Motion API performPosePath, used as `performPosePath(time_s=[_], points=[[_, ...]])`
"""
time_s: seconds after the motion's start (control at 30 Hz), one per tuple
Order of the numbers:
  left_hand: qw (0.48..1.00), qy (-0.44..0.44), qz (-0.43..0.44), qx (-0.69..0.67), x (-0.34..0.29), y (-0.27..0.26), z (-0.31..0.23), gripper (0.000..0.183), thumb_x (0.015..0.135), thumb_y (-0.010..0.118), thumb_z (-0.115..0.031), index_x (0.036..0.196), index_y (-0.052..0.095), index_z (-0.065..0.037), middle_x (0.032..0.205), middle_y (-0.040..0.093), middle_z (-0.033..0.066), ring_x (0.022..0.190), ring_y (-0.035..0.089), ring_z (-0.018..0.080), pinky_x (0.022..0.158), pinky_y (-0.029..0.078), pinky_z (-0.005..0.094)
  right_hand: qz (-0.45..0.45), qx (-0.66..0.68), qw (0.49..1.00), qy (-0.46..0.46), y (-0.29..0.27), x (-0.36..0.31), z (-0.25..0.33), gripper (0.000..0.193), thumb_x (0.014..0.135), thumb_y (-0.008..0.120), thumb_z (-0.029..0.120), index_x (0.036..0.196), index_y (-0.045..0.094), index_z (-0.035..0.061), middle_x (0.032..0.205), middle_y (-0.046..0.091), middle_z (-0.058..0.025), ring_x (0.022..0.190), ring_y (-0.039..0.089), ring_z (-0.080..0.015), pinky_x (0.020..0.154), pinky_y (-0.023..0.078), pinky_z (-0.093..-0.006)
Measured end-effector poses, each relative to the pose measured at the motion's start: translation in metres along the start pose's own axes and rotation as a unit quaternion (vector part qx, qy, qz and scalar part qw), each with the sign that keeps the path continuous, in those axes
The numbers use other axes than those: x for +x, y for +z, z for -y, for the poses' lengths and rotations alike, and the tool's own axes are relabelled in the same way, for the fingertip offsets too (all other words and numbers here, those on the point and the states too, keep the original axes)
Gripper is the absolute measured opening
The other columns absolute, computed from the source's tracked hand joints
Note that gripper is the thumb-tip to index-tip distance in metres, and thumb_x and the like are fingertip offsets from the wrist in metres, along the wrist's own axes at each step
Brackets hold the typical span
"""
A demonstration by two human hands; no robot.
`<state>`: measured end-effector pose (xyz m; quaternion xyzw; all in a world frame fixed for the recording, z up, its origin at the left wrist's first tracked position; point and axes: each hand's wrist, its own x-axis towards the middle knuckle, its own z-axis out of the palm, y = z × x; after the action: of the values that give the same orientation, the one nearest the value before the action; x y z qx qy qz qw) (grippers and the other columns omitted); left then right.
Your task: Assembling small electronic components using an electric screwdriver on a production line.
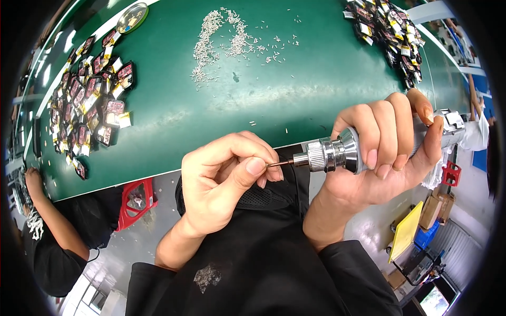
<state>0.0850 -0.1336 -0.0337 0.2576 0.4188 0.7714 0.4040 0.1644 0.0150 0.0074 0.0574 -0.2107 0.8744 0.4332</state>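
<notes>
In my right hand [387, 150] lies a silver electric screwdriver [337, 151], held sideways with the fingers wrapped round its body. Its thin bit [285, 163] points left. My left hand [219, 176] pinches the bit's end between thumb and forefinger; whether a small part is also in that pinch is hidden. Both hands are raised at the near edge of the green table [284, 105], in front of my black clothing.
Many small pale rod-like pieces [208, 47] lie scattered at the table's far middle. Piles of small black units with white and yellow tabs lie left [89, 100] and far right [387, 31]. A round dish [132, 18] stands far left. Another person's arm [60, 221] is at left, near a red stool [136, 203].
</notes>
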Motion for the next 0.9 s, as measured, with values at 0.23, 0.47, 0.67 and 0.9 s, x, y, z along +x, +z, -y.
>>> performPosePath(time_s=[0.23, 0.47, 0.67, 0.9], points=[[0.997, 0.012, -0.024, 0.074, 0.003, 0.002, -0.001, 0.009, 0.088, 0.056, 0.001, 0.086, 0.060, 0.009, 0.079, 0.062, 0.0140, 0.068, 0.057, 0.0135, 0.060, 0.045, 0.0232, 0.002, -0.026, 0.999, -0.019, -0.001, 0.000, 0.001, 0.018, 0.093, 0.049, 0.022, 0.090, 0.050, 0.0048, 0.050, 0.039, 0.0033, 0.037, 0.037, -0.0065, 0.043, 0.036, -0.0223], [0.978, 0.067, -0.039, 0.195, 0.006, 0.009, 0.006, 0.003, 0.083, 0.056, 0.010, 0.083, 0.059, 0.009, 0.073, 0.061, 0.0130, 0.065, 0.057, 0.0152, 0.059, 0.045, 0.0242, 0.035, -0.076, 0.996, -0.026, -0.006, -0.002, 0.005, 0.019, 0.093, 0.050, 0.024, 0.092, 0.051, 0.0046, 0.051, 0.041, 0.0029, 0.037, 0.039, -0.0072, 0.043, 0.037, -0.0223], [0.970, 0.043, -0.024, 0.238, 0.021, 0.014, 0.012, 0.015, 0.091, 0.053, -0.005, 0.081, 0.057, 0.006, 0.076, 0.060, 0.0145, 0.063, 0.053, 0.0131, 0.057, 0.042, 0.0232, -0.002, -0.056, 0.998, -0.029, -0.021, 0.009, 0.010, 0.021, 0.095, 0.048, 0.024, 0.092, 0.052, 0.0029, 0.050, 0.037, 0.0030, 0.038, 0.034, -0.0068, 0.042, 0.033, -0.0231], [0.869, 0.154, -0.052, 0.467, 0.057, 0.003, -0.024, 0.018, 0.085, 0.055, 0.001, 0.101, 0.062, 0.006, 0.087, 0.066, 0.0139, 0.071, 0.059, 0.0204, 0.067, 0.048, 0.0295, -0.101, -0.032, 0.990, -0.095, -0.037, 0.019, 0.020, 0.020, 0.096, 0.040, 0.025, 0.090, 0.047, 0.0084, 0.050, 0.034, 0.0025, 0.037, 0.031, -0.0087, 0.041, 0.035, -0.0264]])
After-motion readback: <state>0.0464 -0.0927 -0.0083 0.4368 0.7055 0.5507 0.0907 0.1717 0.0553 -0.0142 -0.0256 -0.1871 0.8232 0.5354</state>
